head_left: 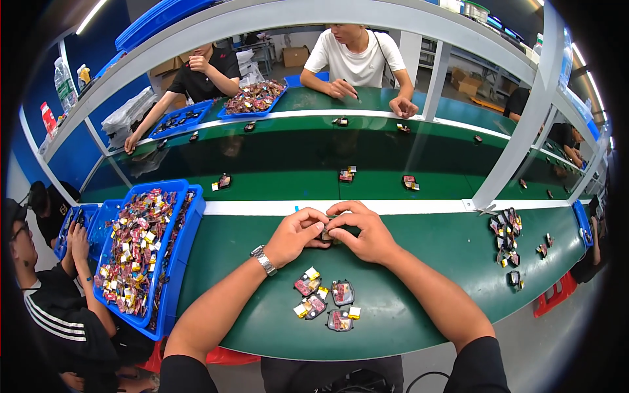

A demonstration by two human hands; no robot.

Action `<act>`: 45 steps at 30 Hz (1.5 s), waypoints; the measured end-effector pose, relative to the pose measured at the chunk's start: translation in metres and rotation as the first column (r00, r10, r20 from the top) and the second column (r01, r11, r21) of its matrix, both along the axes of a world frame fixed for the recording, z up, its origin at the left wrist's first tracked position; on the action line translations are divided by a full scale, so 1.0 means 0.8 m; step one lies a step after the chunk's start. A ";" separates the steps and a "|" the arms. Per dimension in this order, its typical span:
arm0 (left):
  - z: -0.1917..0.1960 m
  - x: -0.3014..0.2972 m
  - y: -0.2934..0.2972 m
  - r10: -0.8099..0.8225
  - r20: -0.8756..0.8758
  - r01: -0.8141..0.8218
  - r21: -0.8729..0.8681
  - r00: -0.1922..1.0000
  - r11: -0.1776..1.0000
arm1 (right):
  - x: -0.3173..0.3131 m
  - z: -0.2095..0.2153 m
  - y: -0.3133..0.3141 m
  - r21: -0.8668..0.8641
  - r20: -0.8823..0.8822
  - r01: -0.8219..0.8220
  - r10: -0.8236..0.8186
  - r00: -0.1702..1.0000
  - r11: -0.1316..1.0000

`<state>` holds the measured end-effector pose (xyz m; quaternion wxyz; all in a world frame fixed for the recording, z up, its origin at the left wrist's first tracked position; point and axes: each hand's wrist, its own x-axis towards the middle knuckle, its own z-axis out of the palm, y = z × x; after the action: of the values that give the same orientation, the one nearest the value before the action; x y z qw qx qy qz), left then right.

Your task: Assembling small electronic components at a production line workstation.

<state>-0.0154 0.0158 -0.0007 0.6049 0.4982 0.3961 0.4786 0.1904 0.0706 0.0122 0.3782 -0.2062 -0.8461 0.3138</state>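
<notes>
My left hand (293, 237), with a metal watch on its wrist, and my right hand (364, 234) meet over the green table. Their fingers close around one small dark-edged electronic module (326, 236), mostly hidden by the fingertips. Below them on the table lies a loose group of several similar modules. One is a rounded black casing (342, 293) with a pale inside; another, a casing with a red circuit board (339, 320), has a small white-and-yellow block at its side.
To the left, a blue tray (181, 196) is heaped with red, white and yellow parts. More modules (506, 236) are piled at the right. Beyond a white rail (262, 207), a green conveyor belt (288, 183) carries spaced modules. Co-workers sit opposite and at the left; a metal post (517, 134) rises at right.
</notes>
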 end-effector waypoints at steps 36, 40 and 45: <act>-0.004 -0.006 -0.003 -0.027 0.150 0.026 0.010 0.988 1.000 | -0.016 0.003 -0.022 0.352 -0.025 0.166 -0.168 0.985 0.921; -0.006 -0.001 -0.003 -0.016 0.139 0.015 0.010 0.990 1.000 | -0.012 0.002 -0.022 0.356 -0.022 0.158 -0.161 0.987 0.921; -0.025 0.011 0.016 0.043 0.127 -0.045 0.012 0.991 0.999 | 0.000 -0.013 -0.013 0.260 -0.054 0.163 -0.154 0.987 0.952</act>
<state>-0.0067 0.0286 -0.0204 0.6144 0.4625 0.3640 0.5255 0.1900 0.0600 0.0015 0.4403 -0.2161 -0.8547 0.1704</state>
